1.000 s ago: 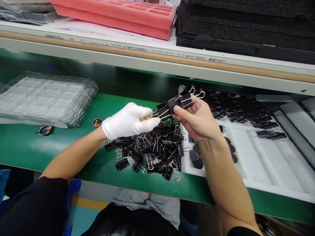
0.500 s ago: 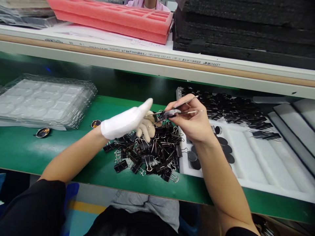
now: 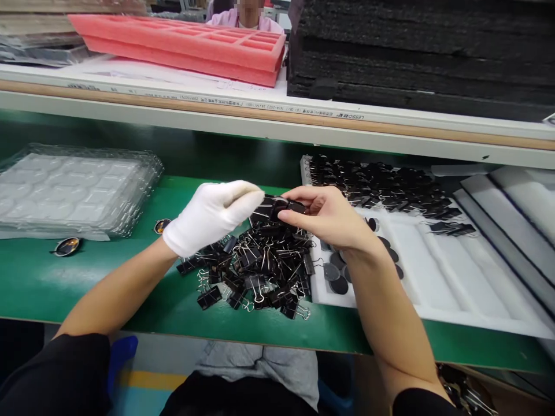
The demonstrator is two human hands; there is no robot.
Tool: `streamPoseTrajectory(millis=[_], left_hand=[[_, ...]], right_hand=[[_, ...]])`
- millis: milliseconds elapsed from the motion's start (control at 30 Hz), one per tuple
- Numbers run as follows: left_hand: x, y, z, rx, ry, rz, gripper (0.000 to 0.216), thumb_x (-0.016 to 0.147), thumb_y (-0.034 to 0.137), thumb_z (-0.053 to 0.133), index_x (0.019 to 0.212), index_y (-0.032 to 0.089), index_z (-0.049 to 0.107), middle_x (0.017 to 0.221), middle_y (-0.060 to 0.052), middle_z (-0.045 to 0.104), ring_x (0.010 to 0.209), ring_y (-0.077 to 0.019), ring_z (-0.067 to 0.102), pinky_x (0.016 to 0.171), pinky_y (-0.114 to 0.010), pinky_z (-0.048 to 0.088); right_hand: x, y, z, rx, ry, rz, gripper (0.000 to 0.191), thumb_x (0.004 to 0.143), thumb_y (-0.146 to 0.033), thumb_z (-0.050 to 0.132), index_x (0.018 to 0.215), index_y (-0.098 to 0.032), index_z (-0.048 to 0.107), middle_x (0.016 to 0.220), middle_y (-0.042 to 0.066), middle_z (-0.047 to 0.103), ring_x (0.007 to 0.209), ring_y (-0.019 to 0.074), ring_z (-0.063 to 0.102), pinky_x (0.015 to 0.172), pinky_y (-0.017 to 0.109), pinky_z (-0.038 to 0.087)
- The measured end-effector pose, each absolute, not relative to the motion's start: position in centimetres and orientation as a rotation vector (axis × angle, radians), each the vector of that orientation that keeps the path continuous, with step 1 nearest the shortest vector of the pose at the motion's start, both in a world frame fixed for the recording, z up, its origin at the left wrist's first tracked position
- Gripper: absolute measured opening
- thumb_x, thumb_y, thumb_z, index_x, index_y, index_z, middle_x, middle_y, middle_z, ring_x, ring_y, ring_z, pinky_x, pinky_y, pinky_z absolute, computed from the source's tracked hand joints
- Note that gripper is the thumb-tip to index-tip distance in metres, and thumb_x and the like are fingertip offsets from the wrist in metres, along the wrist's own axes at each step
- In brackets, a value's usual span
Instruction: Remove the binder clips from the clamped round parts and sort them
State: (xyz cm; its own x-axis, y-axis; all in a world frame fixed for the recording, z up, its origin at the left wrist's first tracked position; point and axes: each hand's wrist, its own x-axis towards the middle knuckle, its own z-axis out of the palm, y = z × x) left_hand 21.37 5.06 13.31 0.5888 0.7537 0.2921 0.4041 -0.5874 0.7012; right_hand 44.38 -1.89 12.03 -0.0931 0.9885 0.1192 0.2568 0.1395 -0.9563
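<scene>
My left hand [image 3: 208, 216], in a white glove, pinches a black binder clip [image 3: 263, 210] between thumb and fingers. From the other side my bare right hand [image 3: 332, 216] grips a second black binder clip [image 3: 297, 207], partly covered by my fingers. Between the two clips shows a dark rounded piece [image 3: 280, 207], which both seem to clamp; its details are hidden. Just below my hands lies a heap of loose black binder clips [image 3: 255, 260] with silver wire handles, on the green worktop [image 3: 147, 294].
Right of the heap, a white foam tray [image 3: 451, 277] bears dark round discs [image 3: 338, 277] and rows of clips [image 3: 381, 179]. Clear plastic trays [image 3: 78, 185] are stacked left, near two small round pieces [image 3: 68, 247]. Above, a shelf carries red foam [image 3: 182, 52] and black foam [image 3: 411, 58]. A person [image 3: 247, 20] sits beyond.
My left hand has turned and closed from spread fingers onto the left clip. The wire handles that stuck out past my right fingers no longer show. The camera view has shifted slightly.
</scene>
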Motion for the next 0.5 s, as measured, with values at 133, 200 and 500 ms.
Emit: streamPoseTrajectory(millis=[133,200,500], left_hand=[[21.1,5.1,13.5,2.311,0.909,0.769,0.04,0.1,0.048,0.051,0.097,0.019,0.078,0.06,0.004,0.062,0.054,-0.0115,0.057,0.057,-0.025,0.045],[20.9,5.1,13.6,2.342,0.909,0.769,0.041,0.101,0.049,0.05,0.098,0.02,0.078,0.059,0.004,0.063,0.054,-0.0119,0.057,0.058,-0.025,0.045],[20.9,5.0,13.4,2.375,0.941,0.581,0.046,0.101,0.057,0.05,0.125,0.025,0.073,0.098,-0.001,0.081,0.087,-0.0197,0.076,0.081,-0.028,0.058]], right_hand=[[44.3,-1.9,12.0,-1.202,-1.53,1.033,0.037,0.074,-0.043,0.093,0.098,-0.018,0.081,0.092,0.005,0.08,0.077,0.019,0.071,0.065,0.03,0.057],[44.6,-1.9,12.2,-1.188,-1.535,1.06,0.035,0.074,-0.041,0.093,0.098,-0.018,0.08,0.092,0.005,0.08,0.079,0.0192,0.071,0.067,0.03,0.057],[44.3,-3.3,12.9,-1.236,-1.714,0.778,0.009,0.089,-0.021,0.072,0.098,-0.019,0.072,0.101,0.003,0.078,0.095,0.019,0.072,0.088,0.034,0.055]])
